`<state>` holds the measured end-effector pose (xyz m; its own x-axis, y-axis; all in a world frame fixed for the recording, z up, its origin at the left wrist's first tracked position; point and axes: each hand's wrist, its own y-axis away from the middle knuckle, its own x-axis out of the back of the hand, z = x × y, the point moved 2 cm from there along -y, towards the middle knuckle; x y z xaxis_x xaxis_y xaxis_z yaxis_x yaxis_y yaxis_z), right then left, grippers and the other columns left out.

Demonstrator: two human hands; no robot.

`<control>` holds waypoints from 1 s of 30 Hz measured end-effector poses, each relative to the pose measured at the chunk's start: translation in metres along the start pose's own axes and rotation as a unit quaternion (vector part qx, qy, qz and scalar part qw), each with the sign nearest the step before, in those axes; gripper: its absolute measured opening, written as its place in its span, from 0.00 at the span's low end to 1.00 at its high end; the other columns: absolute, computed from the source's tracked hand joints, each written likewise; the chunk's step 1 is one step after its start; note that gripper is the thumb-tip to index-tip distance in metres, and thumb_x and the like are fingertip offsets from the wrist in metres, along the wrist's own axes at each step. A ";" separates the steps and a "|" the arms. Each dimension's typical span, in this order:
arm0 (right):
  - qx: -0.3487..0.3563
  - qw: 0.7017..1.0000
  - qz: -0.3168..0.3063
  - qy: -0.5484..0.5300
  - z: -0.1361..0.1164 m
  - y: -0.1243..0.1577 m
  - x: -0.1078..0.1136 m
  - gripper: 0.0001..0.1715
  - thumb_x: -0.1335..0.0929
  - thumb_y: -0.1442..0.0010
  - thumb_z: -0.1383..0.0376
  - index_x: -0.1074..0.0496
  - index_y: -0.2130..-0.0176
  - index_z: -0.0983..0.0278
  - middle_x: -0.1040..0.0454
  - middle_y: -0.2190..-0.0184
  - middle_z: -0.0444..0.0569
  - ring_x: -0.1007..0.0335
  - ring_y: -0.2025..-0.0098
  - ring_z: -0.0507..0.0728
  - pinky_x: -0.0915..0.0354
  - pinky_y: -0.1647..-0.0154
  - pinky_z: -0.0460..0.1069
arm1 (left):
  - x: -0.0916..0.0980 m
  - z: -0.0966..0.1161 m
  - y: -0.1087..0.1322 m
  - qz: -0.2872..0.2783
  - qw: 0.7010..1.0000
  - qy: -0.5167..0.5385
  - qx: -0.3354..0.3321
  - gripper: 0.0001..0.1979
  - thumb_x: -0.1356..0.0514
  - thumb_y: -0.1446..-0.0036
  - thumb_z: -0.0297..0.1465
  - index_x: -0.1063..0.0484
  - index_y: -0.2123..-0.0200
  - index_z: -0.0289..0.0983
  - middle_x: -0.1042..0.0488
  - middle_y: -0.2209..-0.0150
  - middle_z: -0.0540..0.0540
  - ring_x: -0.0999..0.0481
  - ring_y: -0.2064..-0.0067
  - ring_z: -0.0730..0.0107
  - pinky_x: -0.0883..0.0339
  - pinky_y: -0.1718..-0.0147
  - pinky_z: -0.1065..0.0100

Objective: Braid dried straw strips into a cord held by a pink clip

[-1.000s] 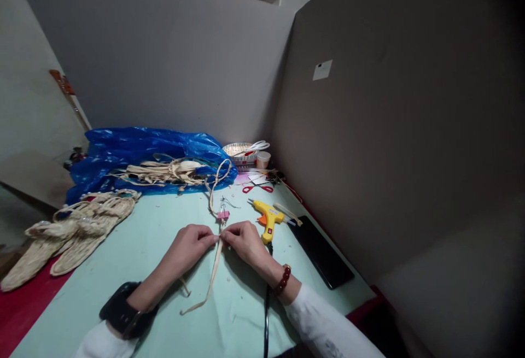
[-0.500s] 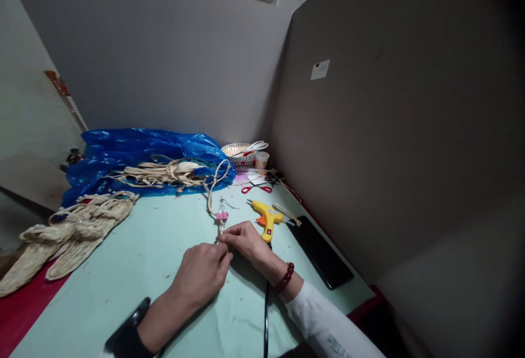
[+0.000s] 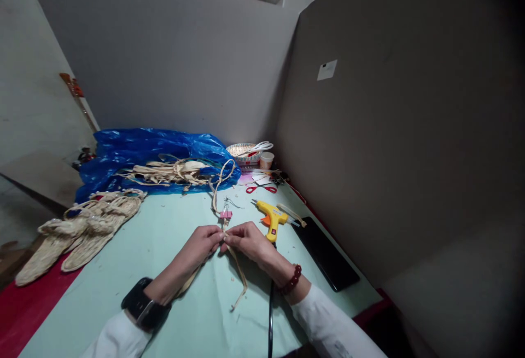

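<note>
My left hand [image 3: 205, 242] and my right hand [image 3: 248, 240] meet at the middle of the table, both pinching a pale braided straw cord [image 3: 225, 227]. One loose straw strand [image 3: 241, 277] trails down toward me below the right fingers. Another strand [image 3: 189, 281] runs beneath my left wrist. Just beyond my fingertips a pink binder clip [image 3: 225, 215] grips the cord. From the clip the cord continues away to a loop [image 3: 227, 170] beside the blue bag. My fingers cover the exact spot where the strands cross.
A yellow glue gun [image 3: 272, 218], its black cable [image 3: 270, 314] and a black phone-like slab [image 3: 328, 254] lie on the right. Red-handled scissors [image 3: 261, 189], a basket [image 3: 241, 150] and a cup [image 3: 266, 160] stand farther back. Woven sandals [image 3: 96, 221] and a blue plastic bag [image 3: 164, 142] with straw occupy the left.
My left hand has turned and moved up so its fingertips face the right ones. Loose straw strands now show below the hands. The whole view has shifted slightly.
</note>
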<state>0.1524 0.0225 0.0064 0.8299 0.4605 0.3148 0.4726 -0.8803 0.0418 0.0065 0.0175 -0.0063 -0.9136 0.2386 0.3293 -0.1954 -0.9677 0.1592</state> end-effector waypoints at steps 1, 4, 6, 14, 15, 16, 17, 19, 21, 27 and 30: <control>0.013 0.998 0.013 0.054 -0.002 0.001 0.000 0.17 0.35 0.42 0.63 0.22 0.72 0.70 0.40 0.86 0.40 0.53 0.80 0.47 0.56 0.77 0.45 | 0.001 0.001 0.000 0.012 1.000 -0.011 -0.007 0.15 0.46 0.51 0.42 0.33 0.77 0.36 0.40 0.83 0.56 0.45 0.80 0.75 0.53 0.80 0.71; 0.044 0.971 0.079 0.223 -0.010 0.008 0.001 0.15 0.36 0.42 0.67 0.21 0.72 0.69 0.31 0.82 0.45 0.45 0.77 0.49 0.53 0.74 0.46 | 0.006 0.004 0.003 0.061 0.996 -0.057 -0.026 0.11 0.44 0.54 0.39 0.34 0.79 0.37 0.37 0.81 0.54 0.40 0.75 0.71 0.51 0.75 0.70; 0.051 0.948 0.109 0.296 -0.015 0.013 0.000 0.15 0.37 0.41 0.68 0.21 0.70 0.68 0.26 0.78 0.49 0.41 0.76 0.50 0.51 0.73 0.47 | 0.008 0.007 0.005 0.088 0.992 -0.086 -0.029 0.11 0.43 0.55 0.38 0.37 0.82 0.38 0.37 0.81 0.53 0.40 0.74 0.69 0.52 0.74 0.69; 0.159 0.895 0.088 0.407 -0.019 0.022 -0.018 0.11 0.38 0.41 0.68 0.29 0.71 0.66 0.28 0.75 0.47 0.39 0.75 0.50 0.51 0.72 0.47 | 0.009 0.000 0.004 0.051 0.997 -0.052 -0.011 0.15 0.44 0.53 0.40 0.42 0.84 0.39 0.43 0.84 0.56 0.45 0.77 0.74 0.56 0.76 0.69; 0.170 0.891 0.076 0.413 -0.019 0.022 -0.020 0.10 0.38 0.41 0.68 0.29 0.70 0.66 0.28 0.75 0.47 0.39 0.75 0.50 0.52 0.72 0.47 | 0.009 -0.001 0.004 0.034 0.999 -0.031 -0.006 0.16 0.44 0.53 0.41 0.43 0.84 0.39 0.44 0.84 0.57 0.46 0.78 0.75 0.56 0.77 0.70; 0.180 0.887 0.064 0.420 -0.019 0.022 -0.021 0.10 0.38 0.41 0.68 0.30 0.70 0.66 0.28 0.74 0.46 0.39 0.75 0.51 0.52 0.72 0.47 | 0.010 -0.003 0.004 0.017 1.000 -0.009 0.000 0.17 0.44 0.53 0.42 0.43 0.84 0.39 0.45 0.85 0.58 0.47 0.79 0.76 0.56 0.78 0.70; 0.187 0.883 0.053 0.427 -0.019 0.023 -0.023 0.09 0.38 0.41 0.68 0.30 0.69 0.66 0.28 0.74 0.46 0.39 0.75 0.51 0.53 0.72 0.48 | 0.010 -0.004 0.004 0.001 1.000 0.012 0.006 0.17 0.45 0.52 0.43 0.44 0.83 0.40 0.46 0.85 0.58 0.48 0.80 0.77 0.56 0.79 0.71; 0.196 0.873 0.037 0.445 -0.018 0.024 -0.025 0.08 0.38 0.42 0.69 0.30 0.67 0.66 0.27 0.71 0.47 0.38 0.75 0.51 0.54 0.73 0.48 | 0.010 -0.004 0.005 -0.027 0.998 0.050 0.021 0.17 0.46 0.51 0.45 0.44 0.82 0.40 0.47 0.86 0.59 0.49 0.83 0.78 0.56 0.82 0.72; 0.199 0.865 0.026 0.460 -0.018 0.025 -0.026 0.08 0.38 0.42 0.69 0.29 0.66 0.66 0.26 0.68 0.48 0.38 0.74 0.51 0.56 0.74 0.49 | 0.010 -0.002 0.006 -0.047 0.995 0.078 0.036 0.17 0.46 0.51 0.47 0.43 0.80 0.40 0.48 0.87 0.61 0.51 0.85 0.79 0.58 0.84 0.72; 0.117 0.930 0.121 0.327 -0.022 0.021 -0.010 0.20 0.38 0.36 0.59 0.26 0.72 0.65 0.26 0.74 0.48 0.36 0.73 0.51 0.49 0.71 0.47 | 0.011 0.002 0.008 -0.057 0.990 0.119 0.050 0.18 0.39 0.55 0.45 0.40 0.78 0.38 0.45 0.86 0.60 0.50 0.85 0.82 0.58 0.85 0.75; 0.065 0.967 0.163 0.186 -0.018 0.013 -0.001 0.16 0.37 0.37 0.60 0.25 0.67 0.66 0.25 0.71 0.49 0.34 0.69 0.52 0.45 0.68 0.45 | 0.012 0.002 0.007 -0.059 0.988 0.130 0.051 0.19 0.38 0.55 0.46 0.39 0.78 0.38 0.45 0.86 0.61 0.50 0.85 0.82 0.59 0.85 0.75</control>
<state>0.1529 0.0084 0.0240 0.7881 0.0674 0.6118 0.2576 -0.9389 -0.2284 -0.0055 0.0135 0.0006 -0.9498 0.3080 0.0545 -0.2817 -0.9180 0.2791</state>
